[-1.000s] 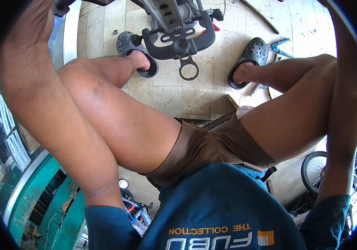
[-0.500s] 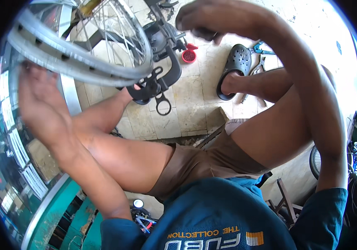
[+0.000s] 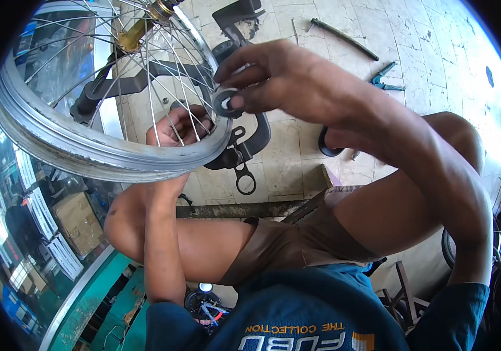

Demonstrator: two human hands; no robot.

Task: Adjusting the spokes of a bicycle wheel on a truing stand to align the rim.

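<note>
Wheel: the bare metal rim (image 3: 86, 149) sits at upper left, tilted above the person's knee, with spokes (image 3: 155, 88) running to a gold hub (image 3: 139, 35).
Left hand: this hand (image 3: 177, 126) is among the spokes at the rim's near side, fingers curled, partly hidden; whether they grip anything, I cannot tell.
Right hand: thumb and fingers of this hand (image 3: 262, 82) pinch a small round tool (image 3: 224, 104) at the rim's right edge.
Stand: a dark metal stand (image 3: 261, 133) is beside and partly behind the wheel; it seems to carry the hub, though the joint is unclear.
Done so far: spokes are in place between hub and rim.
Left to do: no tire is on the rim; spoke work looks unfinished, but how much remains does not show.
Floor: teal-handled pliers (image 3: 386, 76) and a dark bar (image 3: 344, 40) lie well apart from the hands.
</note>
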